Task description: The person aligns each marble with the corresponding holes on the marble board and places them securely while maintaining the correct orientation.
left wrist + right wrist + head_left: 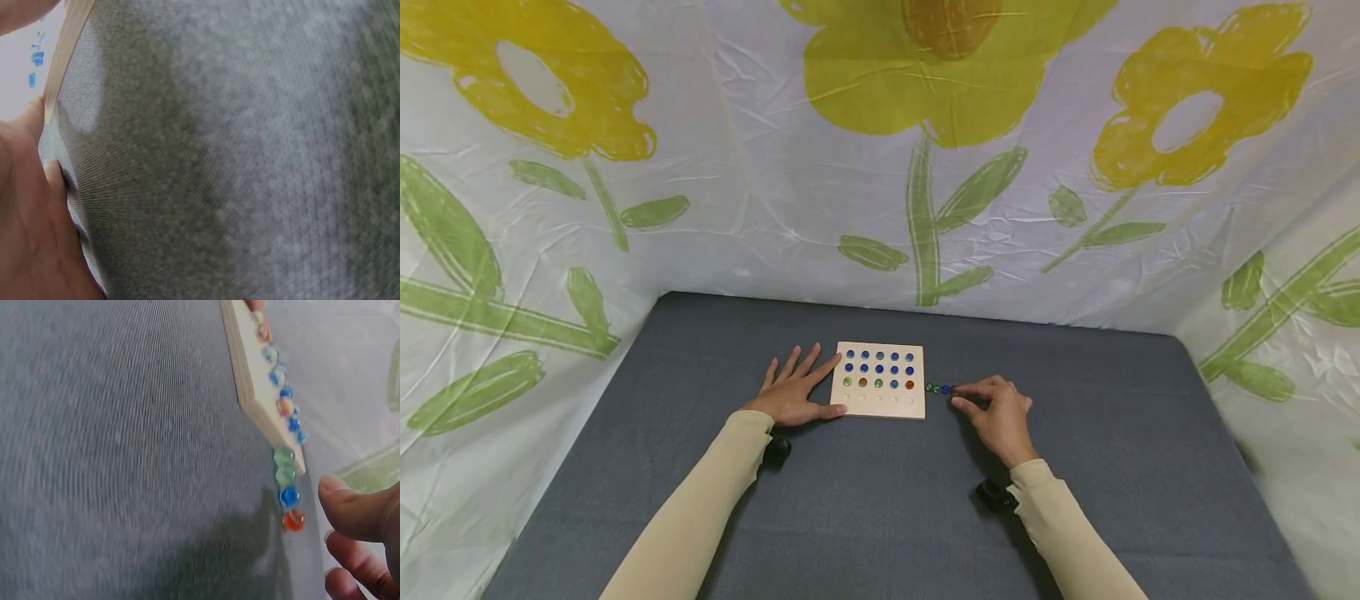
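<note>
marbles (937, 389), loose, line up on the dark bench (880, 500), long axis running from just beside the board's (887, 410) right edge toward the nearer right hand (1000, 417), thumb and fingers apart, pinching nothing. left hand (793, 400) spread, touching board's left edge. flower-printed sheeting (760, 167) behind.

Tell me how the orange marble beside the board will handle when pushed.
The orange marble will probably roll: it looks round and sits on gray cloth, outside the wooden board. Its glossy shine suggests it may feel slippery. Pushed toward the nearby blue marble, it would likely nudge it.
</note>
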`<action>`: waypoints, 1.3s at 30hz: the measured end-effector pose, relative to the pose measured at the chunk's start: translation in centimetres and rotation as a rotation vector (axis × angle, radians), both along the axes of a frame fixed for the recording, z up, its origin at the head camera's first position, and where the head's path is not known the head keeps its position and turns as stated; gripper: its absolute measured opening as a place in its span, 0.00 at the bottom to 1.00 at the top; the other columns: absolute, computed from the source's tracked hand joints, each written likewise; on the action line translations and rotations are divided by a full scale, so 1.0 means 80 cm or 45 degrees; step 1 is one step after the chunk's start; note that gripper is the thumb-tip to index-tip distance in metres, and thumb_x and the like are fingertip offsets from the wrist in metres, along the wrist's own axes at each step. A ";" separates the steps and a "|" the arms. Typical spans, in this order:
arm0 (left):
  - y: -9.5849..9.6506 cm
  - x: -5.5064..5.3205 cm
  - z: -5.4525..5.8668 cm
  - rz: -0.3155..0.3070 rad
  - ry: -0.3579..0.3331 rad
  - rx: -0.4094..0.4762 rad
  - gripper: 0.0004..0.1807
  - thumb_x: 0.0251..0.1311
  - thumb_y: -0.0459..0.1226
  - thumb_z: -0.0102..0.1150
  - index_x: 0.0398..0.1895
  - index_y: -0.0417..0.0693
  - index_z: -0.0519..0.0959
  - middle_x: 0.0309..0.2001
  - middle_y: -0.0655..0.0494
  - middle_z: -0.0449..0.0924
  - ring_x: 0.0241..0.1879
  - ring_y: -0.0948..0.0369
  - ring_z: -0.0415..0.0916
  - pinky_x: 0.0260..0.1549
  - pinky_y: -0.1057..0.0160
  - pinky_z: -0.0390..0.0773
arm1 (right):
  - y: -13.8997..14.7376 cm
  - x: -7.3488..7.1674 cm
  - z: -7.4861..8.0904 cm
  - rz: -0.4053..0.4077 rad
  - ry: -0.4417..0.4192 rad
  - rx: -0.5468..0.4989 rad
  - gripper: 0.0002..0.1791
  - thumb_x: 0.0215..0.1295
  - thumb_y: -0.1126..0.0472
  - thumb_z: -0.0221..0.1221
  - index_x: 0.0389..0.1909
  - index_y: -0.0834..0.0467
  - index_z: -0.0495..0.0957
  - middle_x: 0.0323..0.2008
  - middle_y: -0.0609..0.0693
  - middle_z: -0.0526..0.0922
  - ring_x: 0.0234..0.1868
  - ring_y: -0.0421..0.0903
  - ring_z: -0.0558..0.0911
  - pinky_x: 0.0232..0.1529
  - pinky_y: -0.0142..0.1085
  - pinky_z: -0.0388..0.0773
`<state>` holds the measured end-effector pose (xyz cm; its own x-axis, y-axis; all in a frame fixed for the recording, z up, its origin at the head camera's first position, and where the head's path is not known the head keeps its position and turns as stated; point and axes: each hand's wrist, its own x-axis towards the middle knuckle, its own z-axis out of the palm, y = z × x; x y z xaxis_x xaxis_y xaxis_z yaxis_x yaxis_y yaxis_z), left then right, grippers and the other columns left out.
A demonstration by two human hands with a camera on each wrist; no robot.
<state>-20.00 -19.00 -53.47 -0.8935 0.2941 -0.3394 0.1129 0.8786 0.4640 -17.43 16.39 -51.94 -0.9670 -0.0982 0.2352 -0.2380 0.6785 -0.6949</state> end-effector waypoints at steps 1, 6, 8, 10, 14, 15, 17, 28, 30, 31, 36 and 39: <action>0.000 0.000 0.000 -0.001 0.001 0.001 0.55 0.57 0.73 0.54 0.83 0.70 0.43 0.83 0.55 0.29 0.80 0.48 0.20 0.72 0.38 0.20 | -0.002 0.001 0.001 0.005 -0.001 -0.004 0.09 0.55 0.63 0.75 0.39 0.58 0.91 0.37 0.54 0.84 0.40 0.56 0.76 0.52 0.61 0.54; 0.000 -0.001 -0.003 -0.006 0.002 -0.010 0.55 0.57 0.74 0.53 0.83 0.71 0.42 0.82 0.56 0.28 0.80 0.49 0.19 0.72 0.38 0.20 | -0.014 0.004 0.002 0.031 0.018 -0.023 0.09 0.54 0.64 0.76 0.38 0.59 0.91 0.36 0.54 0.83 0.40 0.56 0.77 0.52 0.60 0.54; 0.000 -0.001 -0.002 -0.007 0.000 -0.010 0.55 0.58 0.74 0.53 0.83 0.71 0.42 0.82 0.56 0.28 0.79 0.49 0.19 0.72 0.38 0.20 | -0.020 0.005 0.002 0.039 0.031 -0.029 0.09 0.53 0.64 0.76 0.37 0.59 0.91 0.36 0.53 0.83 0.40 0.55 0.77 0.50 0.59 0.54; 0.000 0.000 -0.001 -0.008 -0.006 -0.006 0.54 0.58 0.73 0.53 0.83 0.71 0.42 0.82 0.56 0.28 0.79 0.49 0.19 0.72 0.38 0.19 | -0.026 0.006 0.001 0.042 0.036 -0.029 0.09 0.53 0.64 0.76 0.36 0.59 0.91 0.35 0.53 0.83 0.40 0.55 0.77 0.49 0.58 0.54; 0.000 0.000 0.001 -0.009 -0.015 0.004 0.54 0.59 0.72 0.54 0.83 0.71 0.41 0.82 0.56 0.27 0.79 0.49 0.18 0.71 0.39 0.18 | -0.039 0.007 0.003 0.063 0.022 -0.034 0.09 0.54 0.63 0.76 0.37 0.59 0.91 0.35 0.53 0.83 0.41 0.55 0.77 0.50 0.59 0.54; 0.001 0.000 0.001 -0.009 -0.016 0.007 0.54 0.60 0.71 0.54 0.83 0.70 0.41 0.82 0.56 0.27 0.79 0.49 0.18 0.71 0.39 0.18 | -0.042 0.007 0.003 0.069 0.017 -0.038 0.10 0.54 0.64 0.76 0.37 0.60 0.91 0.35 0.53 0.83 0.41 0.55 0.77 0.50 0.59 0.54; 0.001 0.000 0.002 -0.007 -0.017 0.011 0.54 0.60 0.71 0.54 0.83 0.70 0.41 0.82 0.55 0.27 0.79 0.49 0.18 0.71 0.39 0.18 | -0.048 0.007 0.006 0.088 0.009 -0.052 0.09 0.55 0.64 0.75 0.38 0.60 0.91 0.36 0.53 0.83 0.42 0.56 0.77 0.51 0.60 0.54; 0.002 0.001 0.004 -0.004 -0.005 -0.019 0.54 0.60 0.72 0.53 0.83 0.68 0.42 0.83 0.53 0.28 0.79 0.47 0.20 0.72 0.38 0.20 | -0.091 0.007 0.012 0.172 0.027 -0.102 0.08 0.57 0.64 0.74 0.38 0.60 0.91 0.36 0.53 0.83 0.40 0.55 0.76 0.48 0.57 0.54; 0.004 0.001 0.009 0.000 -0.004 -0.028 0.54 0.60 0.71 0.53 0.84 0.66 0.43 0.83 0.52 0.30 0.79 0.46 0.21 0.72 0.38 0.21 | -0.099 0.006 0.011 0.182 0.037 -0.105 0.08 0.57 0.63 0.74 0.38 0.60 0.91 0.36 0.52 0.83 0.40 0.55 0.77 0.48 0.57 0.54; 0.005 0.002 0.011 0.003 -0.002 -0.036 0.54 0.61 0.71 0.53 0.84 0.66 0.44 0.83 0.52 0.30 0.80 0.46 0.21 0.72 0.38 0.21 | -0.102 0.005 0.011 0.187 0.040 -0.109 0.08 0.57 0.63 0.74 0.37 0.60 0.91 0.37 0.53 0.83 0.40 0.55 0.77 0.48 0.57 0.55; 0.008 0.004 0.018 0.011 0.016 -0.072 0.52 0.63 0.69 0.54 0.84 0.64 0.45 0.83 0.50 0.33 0.80 0.45 0.24 0.73 0.36 0.25 | -0.118 0.003 0.011 0.201 0.043 -0.108 0.09 0.57 0.62 0.74 0.37 0.61 0.91 0.37 0.54 0.84 0.41 0.55 0.77 0.49 0.59 0.56; 0.009 0.005 0.020 0.013 0.023 -0.076 0.52 0.63 0.69 0.53 0.84 0.63 0.46 0.83 0.49 0.34 0.80 0.44 0.25 0.73 0.35 0.26 | -0.126 0.001 0.009 0.214 0.050 -0.095 0.08 0.57 0.62 0.74 0.37 0.61 0.91 0.37 0.55 0.84 0.40 0.55 0.77 0.48 0.59 0.57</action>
<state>-19.57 -18.29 -51.88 -0.9026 0.2648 -0.3395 0.1119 0.9057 0.4088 -17.32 6.35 -51.26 -0.9284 -0.2381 0.2851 -0.3713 0.5740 -0.7298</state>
